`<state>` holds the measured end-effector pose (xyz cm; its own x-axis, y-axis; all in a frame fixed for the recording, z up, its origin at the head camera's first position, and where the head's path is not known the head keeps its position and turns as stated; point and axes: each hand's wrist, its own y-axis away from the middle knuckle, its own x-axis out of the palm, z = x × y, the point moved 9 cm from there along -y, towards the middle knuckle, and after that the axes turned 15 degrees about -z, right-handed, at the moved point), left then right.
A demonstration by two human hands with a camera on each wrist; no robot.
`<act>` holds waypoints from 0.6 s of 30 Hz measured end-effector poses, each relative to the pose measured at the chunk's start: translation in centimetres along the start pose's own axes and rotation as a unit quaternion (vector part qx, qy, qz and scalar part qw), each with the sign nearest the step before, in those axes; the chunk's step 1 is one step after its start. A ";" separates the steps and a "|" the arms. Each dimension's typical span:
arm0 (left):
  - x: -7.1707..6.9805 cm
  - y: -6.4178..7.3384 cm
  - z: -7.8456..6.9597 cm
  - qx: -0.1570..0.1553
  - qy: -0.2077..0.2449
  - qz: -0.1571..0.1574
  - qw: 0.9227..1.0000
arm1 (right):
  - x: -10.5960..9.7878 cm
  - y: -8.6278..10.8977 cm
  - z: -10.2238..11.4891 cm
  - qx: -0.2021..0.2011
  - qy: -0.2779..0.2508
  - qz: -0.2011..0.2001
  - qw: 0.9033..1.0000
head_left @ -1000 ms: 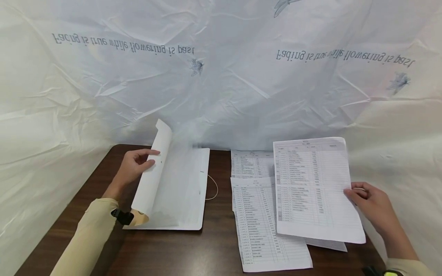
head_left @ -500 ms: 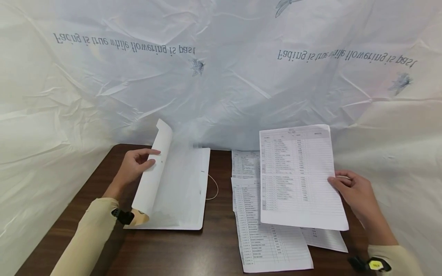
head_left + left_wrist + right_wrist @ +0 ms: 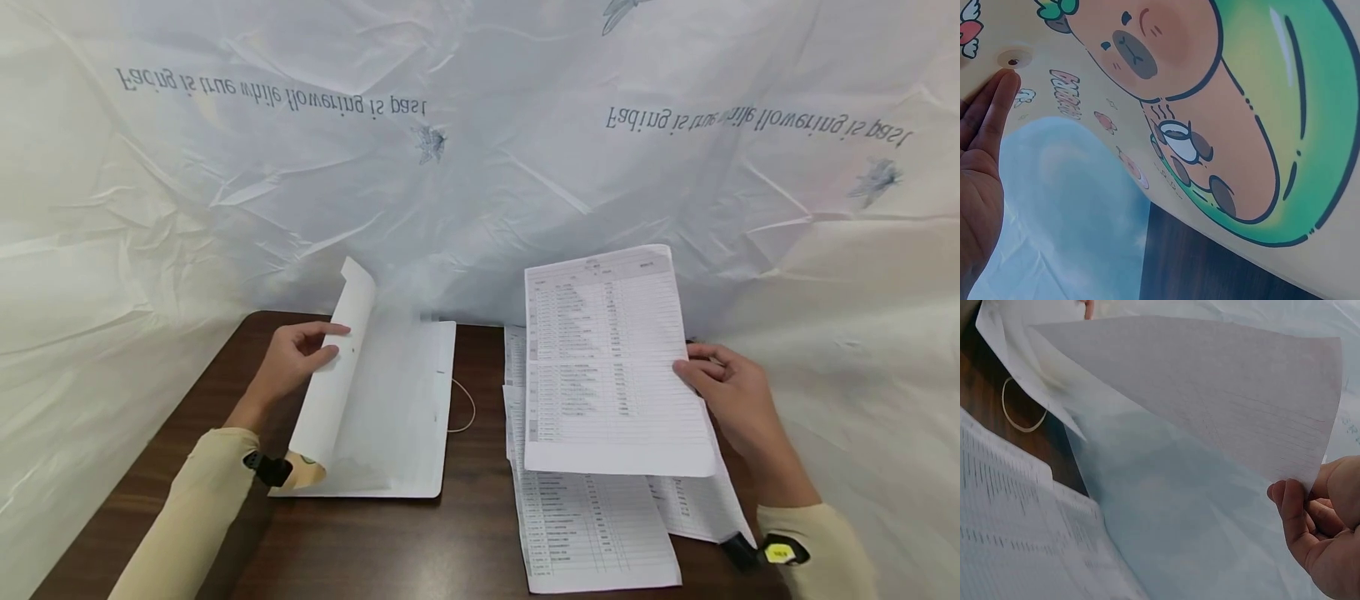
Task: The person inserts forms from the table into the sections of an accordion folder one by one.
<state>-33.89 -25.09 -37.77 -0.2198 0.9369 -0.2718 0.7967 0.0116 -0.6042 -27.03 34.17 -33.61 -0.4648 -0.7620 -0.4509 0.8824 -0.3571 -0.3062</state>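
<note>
A file folder [image 3: 408,417], white inside, lies on the table at the left with its cover [image 3: 327,400] lifted and curling. My left hand [image 3: 292,358] pinches that cover by its left edge. In the left wrist view, the outside of the cover [image 3: 1241,119] bears a capybara cartoon, and the fingers lie flat against it. My right hand [image 3: 731,396] pinches a printed sheet of paper [image 3: 600,358] at its right edge, thumb in front. The sheet is raised above other printed sheets [image 3: 585,542]; its plain back [image 3: 1210,381] shows in the right wrist view.
A pale elastic loop [image 3: 473,408] sticks out from the folder's right side. The dark wooden table [image 3: 375,550] meets a white plastic sheet wall [image 3: 480,192] at the back and sides. Loose printed sheets overlap on the table's right half.
My right hand has carried the printed sheet left and upward, exposing more of the sheets at lower right. My left hand and the folder cover stay nearly still.
</note>
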 end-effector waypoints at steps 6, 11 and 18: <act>0.0 -0.1 -0.8 0.002 0.002 -0.004 1.000 | 2.5 -0.1 2.2 -0.002 -0.069 0.019 0.997; 0.2 -0.1 -3.7 0.005 0.005 -0.001 1.000 | 4.9 0.1 4.0 -0.008 -0.112 0.037 0.993; 0.2 0.0 -3.6 0.002 0.002 0.003 1.000 | 8.4 0.7 5.7 0.002 -0.142 0.050 0.989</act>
<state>-31.92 -23.64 -35.08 -0.2128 0.9384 -0.2722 0.7952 0.0045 -0.6063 -29.92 24.44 -32.85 -0.3359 -0.9147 -0.2245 0.9239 -0.2737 -0.2675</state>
